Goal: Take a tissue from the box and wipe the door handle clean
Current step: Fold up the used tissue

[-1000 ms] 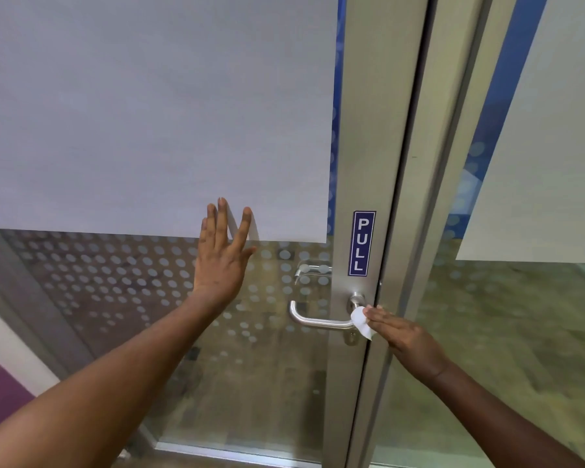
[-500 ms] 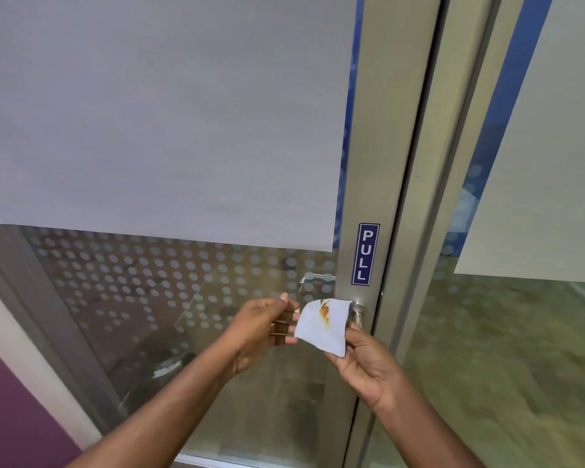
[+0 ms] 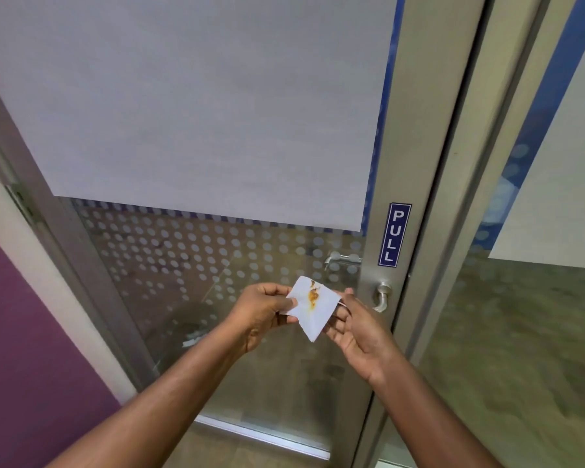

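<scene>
A white tissue point(image 3: 313, 310) with an orange-brown stain on it is held flat between both hands in front of the glass door. My left hand point(image 3: 260, 312) pinches its left edge. My right hand point(image 3: 355, 327) supports its right side from behind, fingers partly hidden by the tissue. The silver door handle point(image 3: 382, 297) sticks out of the metal door frame just right of my right hand, untouched; most of its lever is hidden behind my hand. No tissue box is in view.
A blue PULL sign point(image 3: 394, 234) sits on the metal door frame point(image 3: 416, 136) above the handle. The glass door point(image 3: 183, 258) has a dotted film and a large grey panel. A purple wall point(image 3: 17, 349) stands at left; another glass panel point(image 3: 520, 332) at right.
One second ago my right hand pressed the tissue on the handle and my left palm rested on the glass. Both hands have come together and now hold the stained tissue spread out, away from the handle.
</scene>
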